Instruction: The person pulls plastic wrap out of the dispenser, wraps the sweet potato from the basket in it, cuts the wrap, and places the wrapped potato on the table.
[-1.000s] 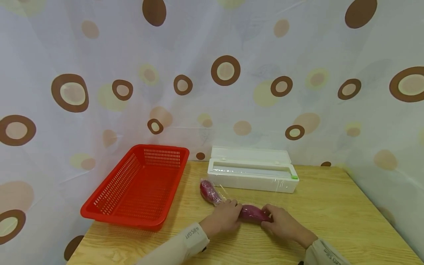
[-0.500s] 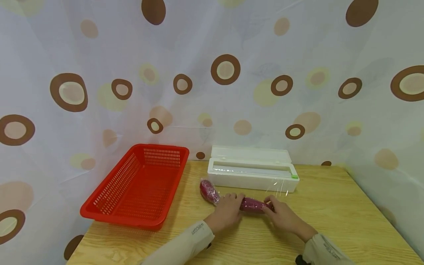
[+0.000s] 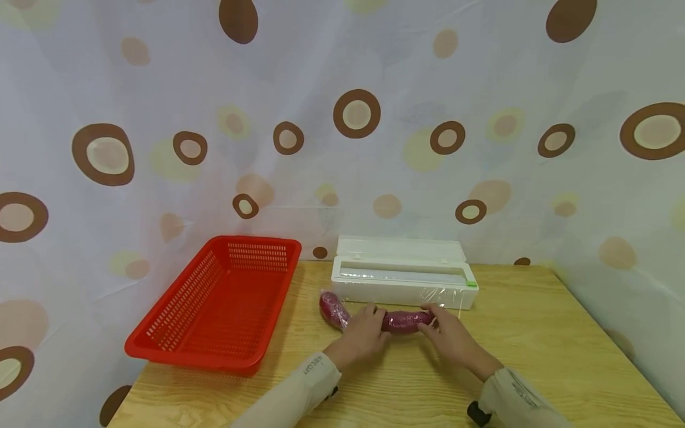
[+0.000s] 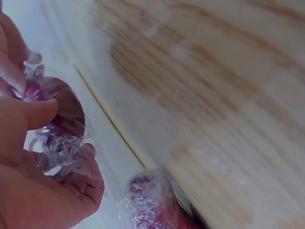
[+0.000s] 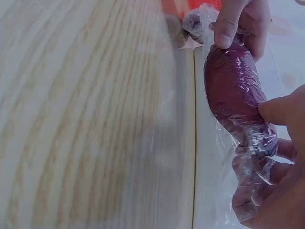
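A glossy purple eggplant (image 3: 402,321) lies crosswise between the two hands, in front of the white box. My left hand (image 3: 364,334) grips its left end; my right hand (image 3: 452,340) holds the right end, thumb on the near side. Clear cling film (image 5: 248,157) is wrapped round the eggplant and bunches past its end under the right fingers. A loose sheet of film reaches back toward the box. In the left wrist view, crumpled film shows between the left thumb and fingers. A second eggplant (image 3: 333,309), covered in film, lies just left of the left hand.
Behind the hands stands a white cling film box (image 3: 401,293), lid up, with a roll inside and a green piece at its right end. A red slotted basket (image 3: 267,333) is on the left of the wooden table (image 3: 535,345). A patterned curtain hangs behind.
Both hands have moved the held eggplant away from the body, closer to the box, and it has rolled up in film. The loose sheet has shortened. The other eggplant stays in place.
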